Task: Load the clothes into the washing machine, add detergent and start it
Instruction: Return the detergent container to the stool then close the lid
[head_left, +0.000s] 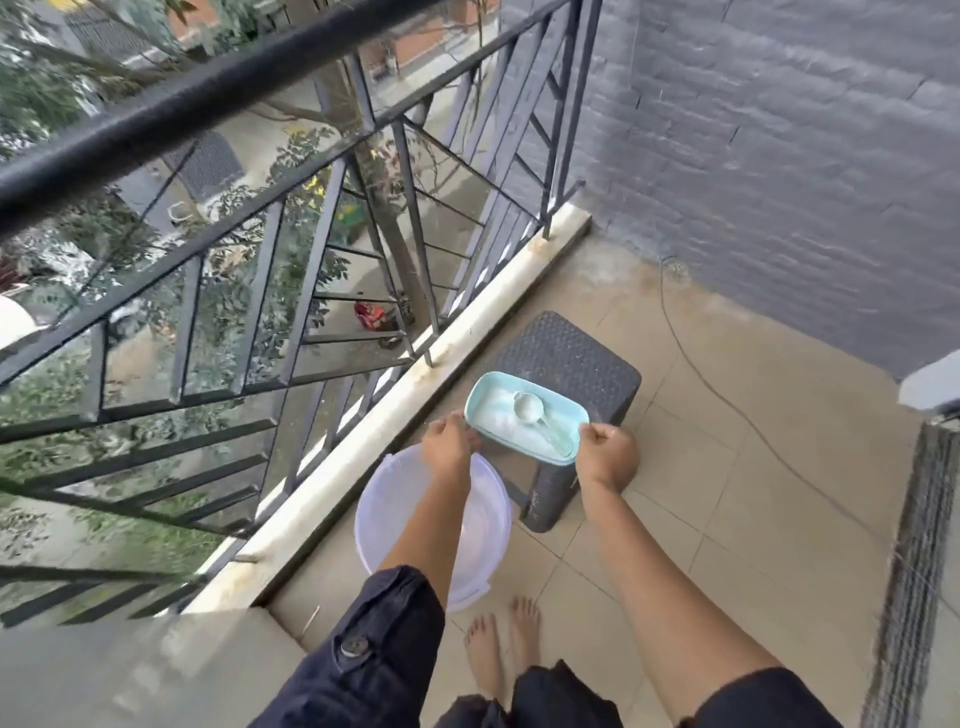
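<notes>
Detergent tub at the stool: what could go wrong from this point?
1. The detergent tub has no lid, and the left hand and right hand pinch only its end rims. A tilt could spill powder or tip out the loose scoop, likely onto the stool or into the white bucket beside it.
2. A thin cable trails across the tiles past the stool. With bare feet nearby, turning away might snag it.

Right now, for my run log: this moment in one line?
left hand: grips detergent tub | right hand: grips it too | scoop: inside | stool: beneath
</notes>
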